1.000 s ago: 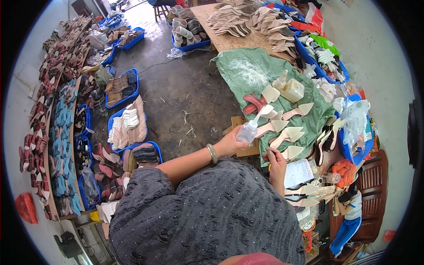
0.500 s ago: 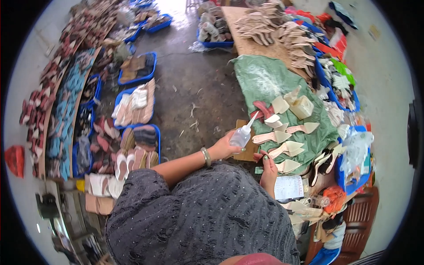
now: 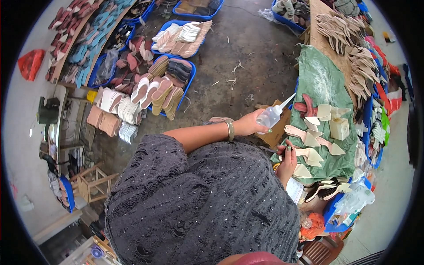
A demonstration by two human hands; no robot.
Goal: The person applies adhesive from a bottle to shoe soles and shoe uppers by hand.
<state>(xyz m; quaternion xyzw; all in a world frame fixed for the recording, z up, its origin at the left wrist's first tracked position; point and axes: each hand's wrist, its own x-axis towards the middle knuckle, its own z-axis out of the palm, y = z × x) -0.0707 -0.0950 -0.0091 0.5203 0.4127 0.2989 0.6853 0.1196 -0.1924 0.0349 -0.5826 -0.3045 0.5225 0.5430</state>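
Note:
My left hand (image 3: pixel 248 123) is closed around a clear plastic squeeze bottle (image 3: pixel 270 117), whose long white nozzle tilts up to the right. My right hand (image 3: pixel 288 162) is closed, thumb and fingers pinched together. A thin dark thing shows at its fingertips, too small to make out. Just beyond the right hand, several pale shoe insoles (image 3: pixel 302 135) with pointed cream ends lie spread on a green sheet (image 3: pixel 324 84). Dark red shoe pieces (image 3: pixel 306 105) and a whitish square container (image 3: pixel 339 129) stand among them. A brown cardboard piece (image 3: pixel 279 128) sits behind the bottle.
At the right, stacked insoles (image 3: pixel 339 28) cover a wooden board. Blue baskets of insoles (image 3: pixel 182 84) stand on the floor (image 3: pixel 221 66) at the left, beside shelves of blue shoe pieces (image 3: pixel 93 42). A wooden stool (image 3: pixel 95 182) is lower left. Near the right hand lies a paper sheet (image 3: pixel 294 190).
The view has turned, so the surroundings sit differently in the picture. The bottle stays in my left hand. My right hand's fingers, loosely apart before, are now pinched together.

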